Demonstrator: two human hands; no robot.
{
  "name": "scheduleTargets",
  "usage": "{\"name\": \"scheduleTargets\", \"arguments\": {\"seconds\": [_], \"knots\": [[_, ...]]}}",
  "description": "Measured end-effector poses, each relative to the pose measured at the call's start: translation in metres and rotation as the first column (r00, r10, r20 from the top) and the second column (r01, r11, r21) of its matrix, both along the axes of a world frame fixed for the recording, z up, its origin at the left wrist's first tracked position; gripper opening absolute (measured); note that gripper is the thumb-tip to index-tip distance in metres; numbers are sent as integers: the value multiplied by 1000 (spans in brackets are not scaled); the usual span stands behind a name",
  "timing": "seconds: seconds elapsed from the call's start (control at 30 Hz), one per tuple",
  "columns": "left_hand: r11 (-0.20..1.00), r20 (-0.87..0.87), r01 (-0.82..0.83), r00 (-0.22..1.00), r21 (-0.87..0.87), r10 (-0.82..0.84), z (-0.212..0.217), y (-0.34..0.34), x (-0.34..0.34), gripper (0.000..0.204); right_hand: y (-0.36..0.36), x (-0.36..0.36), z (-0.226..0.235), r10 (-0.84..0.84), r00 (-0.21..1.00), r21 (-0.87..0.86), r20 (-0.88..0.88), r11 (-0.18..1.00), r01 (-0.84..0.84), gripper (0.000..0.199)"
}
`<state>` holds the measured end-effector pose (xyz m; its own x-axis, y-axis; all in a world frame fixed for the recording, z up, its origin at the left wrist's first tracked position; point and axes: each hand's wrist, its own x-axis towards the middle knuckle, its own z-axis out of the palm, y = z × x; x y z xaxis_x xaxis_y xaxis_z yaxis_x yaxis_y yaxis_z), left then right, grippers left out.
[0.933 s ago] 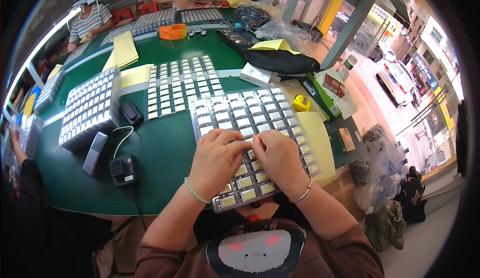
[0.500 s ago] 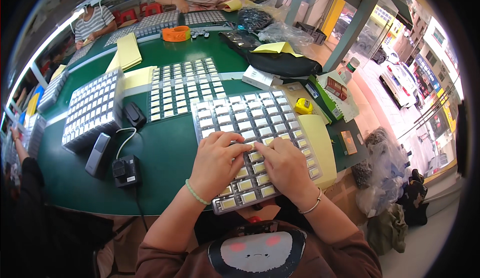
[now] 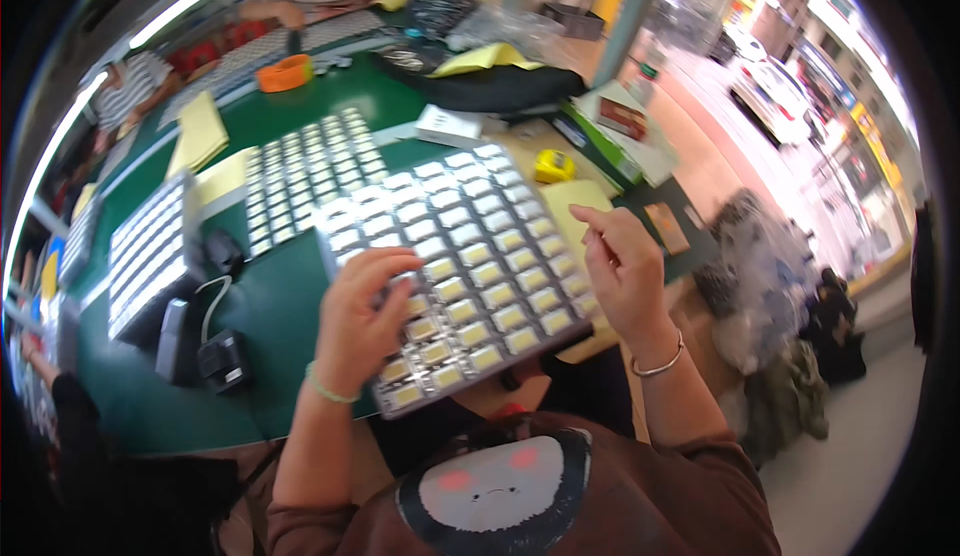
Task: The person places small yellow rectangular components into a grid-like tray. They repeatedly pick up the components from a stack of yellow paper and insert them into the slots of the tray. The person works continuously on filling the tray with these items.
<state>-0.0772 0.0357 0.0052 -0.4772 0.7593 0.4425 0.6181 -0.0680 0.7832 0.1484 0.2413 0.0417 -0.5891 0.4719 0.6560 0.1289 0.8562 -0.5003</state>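
Note:
A clear plastic tray (image 3: 480,281) with rows of small rectangular pieces lies slanted in front of me, its near edge over the table's edge. The pieces nearer me show yellowish faces; the far ones gleam white. My left hand (image 3: 365,306) is over the tray's left side, fingers bent loosely and thumb apart, with nothing visible between them. My right hand (image 3: 627,266) is raised beside the tray's right edge. Its index finger points out to the left, the other fingers curl, and no piece shows in it.
Another filled tray (image 3: 310,176) lies behind, and a stack of trays (image 3: 155,256) stands left. Nearby are a black adapter (image 3: 225,361), a grey box-shaped device (image 3: 178,341), a yellow tape measure (image 3: 554,166), a white box (image 3: 448,126) and an orange tape roll (image 3: 285,74). Two people sit across.
My hands, together over the middle of the tray before, have come apart. The right one has lifted off to the right, the left has shifted left. The whole view has turned somewhat.

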Motion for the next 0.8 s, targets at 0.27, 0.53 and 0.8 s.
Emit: {"name": "scheduleTargets", "arguments": {"seconds": [0.27,0.53,0.8], "knots": [[934,0,358,934,3,-358,35,-9,64,34,12,121,-94,-129,970,-25,206,990,137,25],[600,309,771,635,-211,-708,-64,34,153,62,2,121,-123,-51,973,74,227,997,35,39],[702,690,712,516,-16,-507,-107,77,190,70,11,137,-136,-52,977,217,205,976,6,38]]}}
